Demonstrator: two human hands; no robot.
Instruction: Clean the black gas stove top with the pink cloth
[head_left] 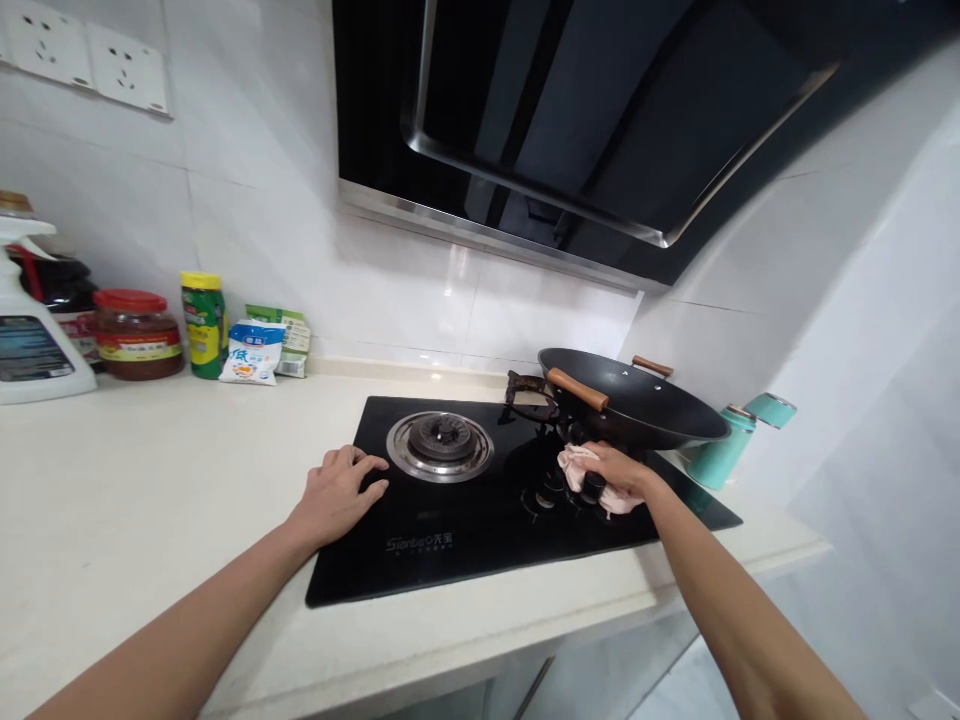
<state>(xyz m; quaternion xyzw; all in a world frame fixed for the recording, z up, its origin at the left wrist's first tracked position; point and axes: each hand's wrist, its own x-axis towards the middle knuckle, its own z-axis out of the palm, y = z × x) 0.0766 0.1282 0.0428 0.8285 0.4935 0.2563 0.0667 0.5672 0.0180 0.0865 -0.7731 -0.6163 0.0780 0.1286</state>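
Observation:
My right hand (619,470) is closed on a pale pink cloth (576,464), pressing it on the black glass gas stove (450,525) beside the control knobs (592,487). Part of the cloth spreads out under the fingers and wrist. Resting at the stove's left edge, my left hand (343,492) holds nothing, its thumb and fingers apart. The left burner (442,440) is bare, without a pan support. A black wok (637,395) with wooden handles sits over the right side of the stove, just behind my right hand.
A black range hood (525,130) hangs low above the stove. Along the wall at left stand a spray bottle (37,330), a red-lidded jar (140,335), a green bottle (203,325) and small packets (253,352). A pan support (529,395) touches the wok; a turquoise flask (721,450) stands at right.

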